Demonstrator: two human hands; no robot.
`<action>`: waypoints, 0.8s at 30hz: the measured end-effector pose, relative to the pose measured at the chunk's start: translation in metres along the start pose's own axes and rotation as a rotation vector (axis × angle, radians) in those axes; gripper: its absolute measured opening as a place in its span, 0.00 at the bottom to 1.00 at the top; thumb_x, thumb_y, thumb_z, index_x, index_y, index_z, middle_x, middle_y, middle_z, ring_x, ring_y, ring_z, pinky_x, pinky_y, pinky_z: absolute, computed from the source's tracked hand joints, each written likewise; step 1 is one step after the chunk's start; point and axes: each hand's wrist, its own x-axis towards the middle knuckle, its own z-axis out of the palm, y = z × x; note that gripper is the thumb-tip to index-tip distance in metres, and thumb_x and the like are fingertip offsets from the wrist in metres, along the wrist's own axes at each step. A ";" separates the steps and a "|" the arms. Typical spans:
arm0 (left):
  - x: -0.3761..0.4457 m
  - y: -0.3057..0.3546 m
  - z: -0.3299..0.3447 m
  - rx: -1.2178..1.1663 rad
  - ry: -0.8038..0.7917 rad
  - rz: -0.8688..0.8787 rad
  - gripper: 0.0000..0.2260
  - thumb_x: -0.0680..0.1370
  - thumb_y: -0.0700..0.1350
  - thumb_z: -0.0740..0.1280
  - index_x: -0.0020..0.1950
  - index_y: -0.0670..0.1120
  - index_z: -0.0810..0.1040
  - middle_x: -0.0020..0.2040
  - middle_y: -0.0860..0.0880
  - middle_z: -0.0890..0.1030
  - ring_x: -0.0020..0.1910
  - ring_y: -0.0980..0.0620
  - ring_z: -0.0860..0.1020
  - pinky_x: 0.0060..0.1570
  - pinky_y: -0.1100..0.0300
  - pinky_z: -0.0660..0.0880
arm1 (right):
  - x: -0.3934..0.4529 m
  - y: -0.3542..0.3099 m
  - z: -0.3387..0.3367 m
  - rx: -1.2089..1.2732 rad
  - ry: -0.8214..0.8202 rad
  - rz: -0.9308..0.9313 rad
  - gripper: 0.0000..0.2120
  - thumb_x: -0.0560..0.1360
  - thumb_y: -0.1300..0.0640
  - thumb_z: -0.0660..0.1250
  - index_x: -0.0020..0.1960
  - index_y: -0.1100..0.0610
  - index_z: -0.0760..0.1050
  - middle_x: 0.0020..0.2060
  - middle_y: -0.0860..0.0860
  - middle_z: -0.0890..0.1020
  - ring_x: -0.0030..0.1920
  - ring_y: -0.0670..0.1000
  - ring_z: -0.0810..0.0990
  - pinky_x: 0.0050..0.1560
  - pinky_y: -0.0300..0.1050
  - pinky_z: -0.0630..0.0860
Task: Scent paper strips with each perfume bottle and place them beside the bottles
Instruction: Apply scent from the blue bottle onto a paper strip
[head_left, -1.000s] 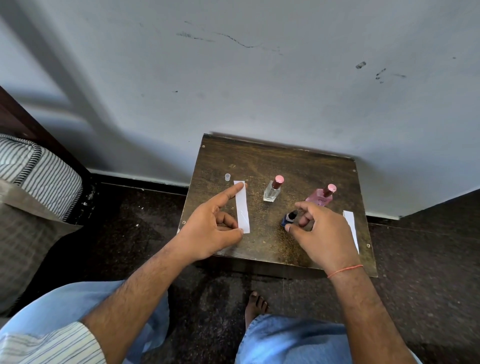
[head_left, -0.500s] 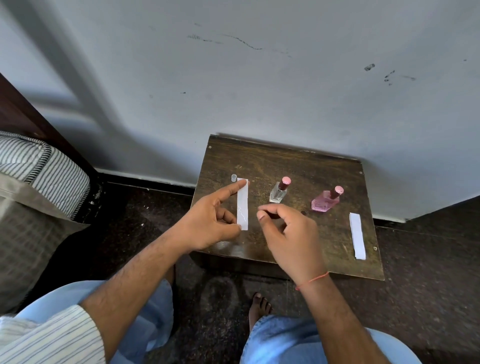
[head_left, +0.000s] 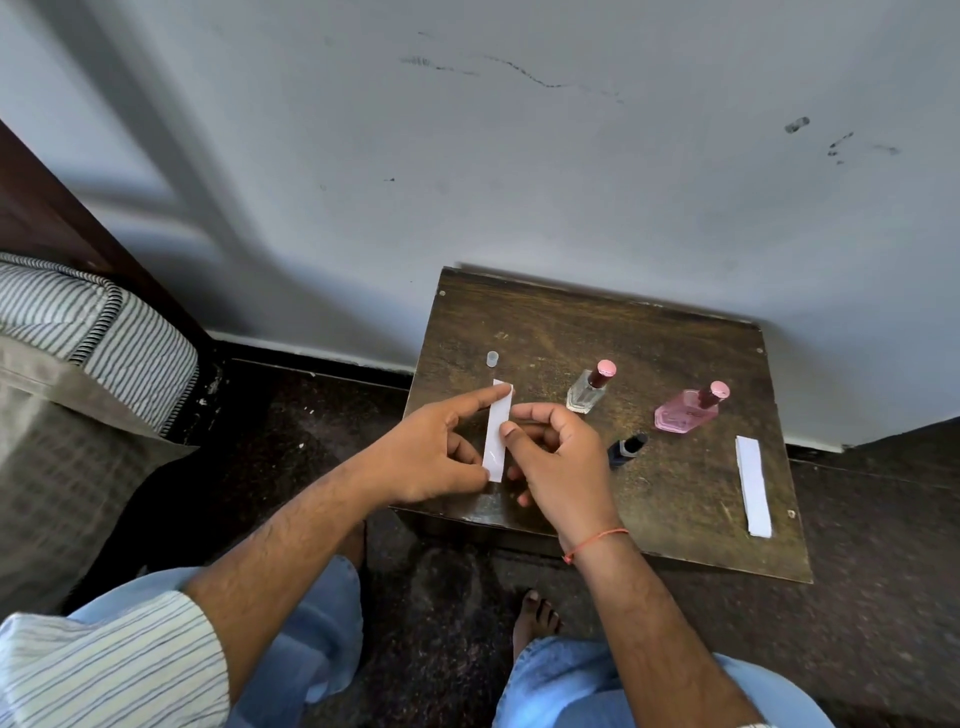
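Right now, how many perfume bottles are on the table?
3. A clear bottle with a pink cap stands mid-table, a pink bottle with a pink cap to its right, and a small dark blue bottle nearer the front, beside the right hand. None seems hidden.

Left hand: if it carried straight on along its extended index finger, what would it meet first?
The left hand points up-right along the paper strip; past the fingertip, the clear bottle seems first, though depth is unclear.

A white paper strip (head_left: 497, 431) is held between two hands. A clear bottle (head_left: 587, 392), pink bottle (head_left: 685, 412) and small dark bottle (head_left: 626, 450) stand on the table. Another strip (head_left: 752, 485) lies flat, right of them.
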 end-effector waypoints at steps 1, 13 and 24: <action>0.000 0.000 0.001 0.008 -0.003 -0.007 0.44 0.77 0.33 0.74 0.83 0.65 0.63 0.34 0.48 0.83 0.32 0.53 0.77 0.33 0.61 0.72 | 0.001 0.000 0.001 -0.002 -0.005 0.008 0.06 0.80 0.57 0.75 0.54 0.48 0.83 0.41 0.49 0.89 0.33 0.48 0.85 0.26 0.44 0.78; 0.011 -0.004 -0.011 0.337 0.339 0.031 0.34 0.78 0.50 0.77 0.82 0.60 0.68 0.72 0.63 0.77 0.41 0.54 0.86 0.47 0.64 0.82 | 0.017 0.013 0.003 -0.039 0.026 0.022 0.08 0.78 0.60 0.77 0.56 0.52 0.83 0.37 0.52 0.89 0.34 0.54 0.88 0.39 0.55 0.88; 0.013 -0.010 -0.007 0.707 0.355 0.081 0.25 0.81 0.55 0.70 0.78 0.64 0.72 0.61 0.60 0.71 0.45 0.60 0.75 0.55 0.59 0.80 | 0.024 0.009 0.012 -0.083 0.060 0.044 0.05 0.78 0.60 0.77 0.52 0.54 0.84 0.35 0.53 0.88 0.31 0.53 0.87 0.33 0.48 0.86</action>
